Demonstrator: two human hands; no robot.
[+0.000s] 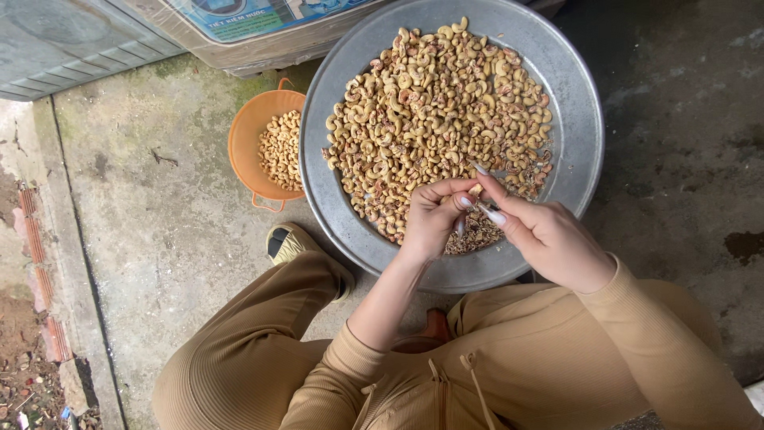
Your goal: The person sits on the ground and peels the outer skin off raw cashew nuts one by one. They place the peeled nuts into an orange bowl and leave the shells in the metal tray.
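Currently both hands meet over the near rim of the wide round grey metal pan [573,119], which rests on the rough concrete floor [159,207] between the person's knees. The left hand [434,219] is curled narrow, its fingertips pinching a single pale curved cashew nut [475,190]; the right hand [549,239] closes in from the right, thumb and forefinger narrowed onto the same nut, so the nut lies between the two sets of fingertips, touching both. Its long axis cannot be told, since the fingers cover most of it. Directly below the hands a small dark heap of loose brown skins [477,235] lies inside the pan, near its rim. The large pile of tan cashew nuts [438,103] fills the pan ahead of the hands, away from the body. A small orange plastic basket [247,135] holding more nuts stands just beside the pan on the left. A corrugated grey panel [64,40] and a wrapped box [255,36] border the floor beyond.
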